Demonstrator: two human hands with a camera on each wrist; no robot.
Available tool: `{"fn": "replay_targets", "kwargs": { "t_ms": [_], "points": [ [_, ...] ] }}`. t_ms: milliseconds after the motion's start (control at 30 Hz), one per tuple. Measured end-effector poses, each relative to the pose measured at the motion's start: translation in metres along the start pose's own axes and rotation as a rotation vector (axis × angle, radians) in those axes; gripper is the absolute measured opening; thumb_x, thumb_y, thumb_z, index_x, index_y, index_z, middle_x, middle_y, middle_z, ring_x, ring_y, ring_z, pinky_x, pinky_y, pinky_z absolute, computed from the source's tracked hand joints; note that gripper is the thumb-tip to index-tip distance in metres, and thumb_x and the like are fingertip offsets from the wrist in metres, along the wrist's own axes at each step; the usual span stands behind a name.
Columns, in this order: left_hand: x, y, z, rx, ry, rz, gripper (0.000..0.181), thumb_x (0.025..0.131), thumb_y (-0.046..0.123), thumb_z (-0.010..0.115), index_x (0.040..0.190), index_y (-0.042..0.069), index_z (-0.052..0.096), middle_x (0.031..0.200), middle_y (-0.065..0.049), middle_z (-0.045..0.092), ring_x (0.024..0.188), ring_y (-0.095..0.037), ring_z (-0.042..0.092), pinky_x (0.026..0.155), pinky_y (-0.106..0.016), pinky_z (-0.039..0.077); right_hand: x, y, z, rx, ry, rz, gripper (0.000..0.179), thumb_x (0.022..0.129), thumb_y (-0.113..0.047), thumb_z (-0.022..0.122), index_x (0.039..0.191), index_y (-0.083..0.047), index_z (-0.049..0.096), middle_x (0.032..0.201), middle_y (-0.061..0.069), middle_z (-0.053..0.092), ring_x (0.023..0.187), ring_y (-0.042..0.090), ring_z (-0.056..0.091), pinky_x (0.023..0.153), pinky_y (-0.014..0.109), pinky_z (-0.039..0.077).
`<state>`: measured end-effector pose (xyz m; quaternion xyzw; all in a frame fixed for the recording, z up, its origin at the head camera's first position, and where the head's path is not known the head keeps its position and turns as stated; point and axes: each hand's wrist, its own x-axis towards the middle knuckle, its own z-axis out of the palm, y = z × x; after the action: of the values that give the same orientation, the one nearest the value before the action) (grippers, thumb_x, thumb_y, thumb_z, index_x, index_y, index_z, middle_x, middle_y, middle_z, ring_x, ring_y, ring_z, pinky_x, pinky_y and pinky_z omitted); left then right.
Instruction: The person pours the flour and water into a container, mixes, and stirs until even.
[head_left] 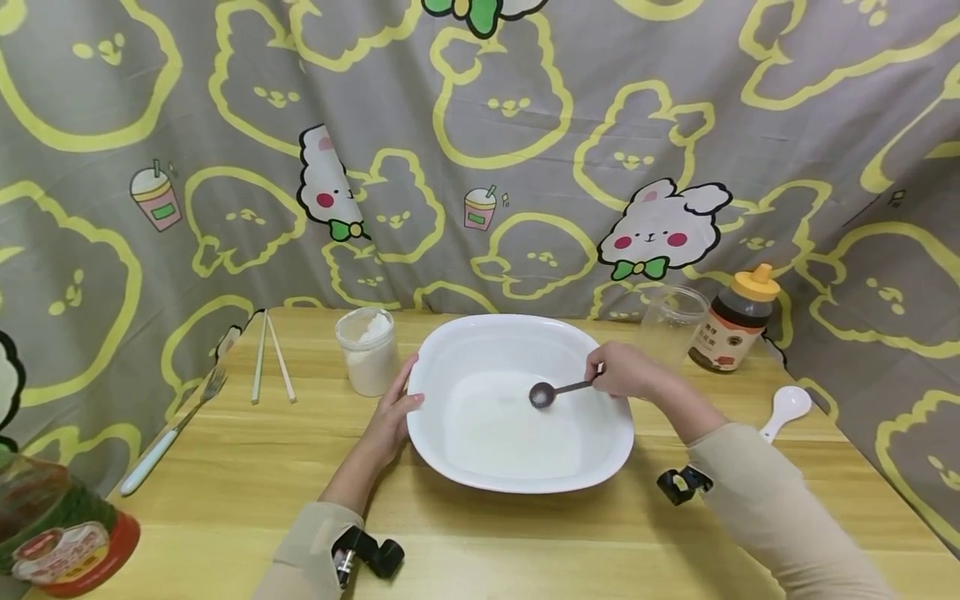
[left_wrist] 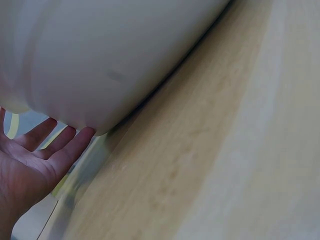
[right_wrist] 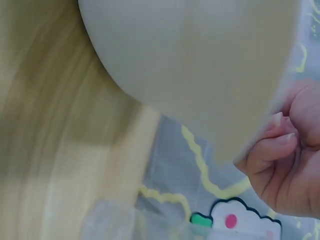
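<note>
A large white basin [head_left: 517, 483] stands at the middle of the table. My left hand [head_left: 392, 417] holds its left rim, thumb over the edge and fingers against the outer wall; in the left wrist view the fingertips of the left hand [left_wrist: 37, 155] touch that wall. Between its curled fingers my right hand [head_left: 626, 369] grips the handle of a dark spoon [head_left: 573, 387] above the right side of the basin. Something pale shows in the spoon's round bowl; I cannot tell what. In the right wrist view the right hand [right_wrist: 290, 155] is beside the rim, the spoon hidden.
Left of the basin are a tub of white powder [head_left: 371, 367], chopsticks [head_left: 279, 354] and a fork [head_left: 168, 437]. A red-and-green container [head_left: 67, 533] is at the lower left. On the right are a clear cup [head_left: 667, 325], a yellow-capped bottle [head_left: 735, 321] and a white spoon [head_left: 791, 404]. A patterned curtain [head_left: 525, 167] hangs behind.
</note>
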<state>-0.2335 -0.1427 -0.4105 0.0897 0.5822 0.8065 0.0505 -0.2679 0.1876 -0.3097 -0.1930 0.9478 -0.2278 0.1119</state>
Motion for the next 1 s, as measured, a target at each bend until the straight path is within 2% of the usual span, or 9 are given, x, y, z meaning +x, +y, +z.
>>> {"fn": "replay_targets", "kwargs": {
  "t_ms": [133,267,367,500,667,767,900,1000],
  "points": [
    [-0.001,-0.001,0.000,0.000,0.001,-0.005,0.067,0.078,0.010,0.048,0.138,0.026,0.021,0.136,-0.011,0.026,0.111,-0.042,0.034,0.079,-0.045,0.042,0.012,-0.005,0.013,0.066,0.003,0.008,0.013,0.072,0.004,0.051,0.077,-0.003,0.061,0.054,0.003,0.048,0.046,0.013,0.043,0.044,0.024,0.036],
    [-0.001,-0.002,0.001,-0.005,-0.001,-0.018,0.066,0.079,0.009,0.047,0.138,0.025,0.022,0.135,-0.012,0.027,0.111,-0.042,0.035,0.081,-0.047,0.040,0.014,-0.012,0.023,0.133,-0.057,-0.016,0.012,0.072,0.004,0.053,0.076,-0.003,0.062,0.048,0.002,0.047,0.044,0.012,0.041,0.043,0.022,0.033],
    [-0.001,-0.002,0.001,-0.005,0.000,-0.012,0.066,0.078,0.009,0.047,0.138,0.025,0.022,0.135,-0.013,0.027,0.110,-0.041,0.036,0.080,-0.047,0.041,0.008,-0.015,0.021,0.136,-0.106,-0.046,0.013,0.071,0.005,0.053,0.072,-0.004,0.062,0.046,0.002,0.045,0.042,0.011,0.039,0.041,0.021,0.031],
    [-0.001,0.000,0.001,0.008,0.003,0.005,0.066,0.078,0.010,0.047,0.138,0.025,0.022,0.137,-0.011,0.025,0.109,-0.040,0.037,0.078,-0.044,0.043,-0.001,-0.011,0.009,0.083,-0.140,-0.051,0.015,0.068,0.007,0.051,0.070,-0.004,0.061,0.046,0.001,0.044,0.041,0.010,0.039,0.041,0.021,0.031],
    [-0.001,0.001,0.000,0.020,-0.005,0.004,0.067,0.079,0.011,0.047,0.138,0.025,0.020,0.139,-0.006,0.019,0.110,-0.039,0.035,0.077,-0.041,0.044,-0.002,-0.001,-0.005,-0.011,-0.091,-0.014,0.016,0.065,0.007,0.050,0.070,-0.003,0.061,0.050,0.001,0.047,0.042,0.011,0.041,0.041,0.023,0.035],
    [-0.001,0.001,0.000,0.019,-0.002,0.004,0.067,0.079,0.010,0.047,0.138,0.025,0.020,0.140,-0.006,0.018,0.111,-0.039,0.035,0.077,-0.039,0.044,0.004,0.001,-0.005,-0.019,-0.039,0.012,0.016,0.066,0.006,0.050,0.071,-0.003,0.062,0.052,0.002,0.047,0.043,0.012,0.041,0.042,0.023,0.035],
    [0.000,0.001,0.000,0.013,0.001,0.009,0.066,0.079,0.009,0.047,0.138,0.024,0.021,0.138,-0.008,0.020,0.111,-0.039,0.035,0.077,-0.040,0.044,0.014,-0.003,0.006,0.057,-0.019,0.023,0.013,0.070,0.004,0.052,0.074,-0.004,0.062,0.048,0.002,0.045,0.044,0.012,0.040,0.042,0.023,0.033],
    [0.000,0.000,0.000,0.004,0.000,0.014,0.067,0.078,0.009,0.047,0.138,0.023,0.021,0.136,-0.012,0.024,0.109,-0.040,0.036,0.078,-0.044,0.043,0.017,-0.008,0.017,0.137,-0.045,0.002,0.013,0.072,0.004,0.053,0.075,-0.004,0.063,0.046,0.002,0.045,0.042,0.012,0.039,0.041,0.022,0.031]
  ]
}}
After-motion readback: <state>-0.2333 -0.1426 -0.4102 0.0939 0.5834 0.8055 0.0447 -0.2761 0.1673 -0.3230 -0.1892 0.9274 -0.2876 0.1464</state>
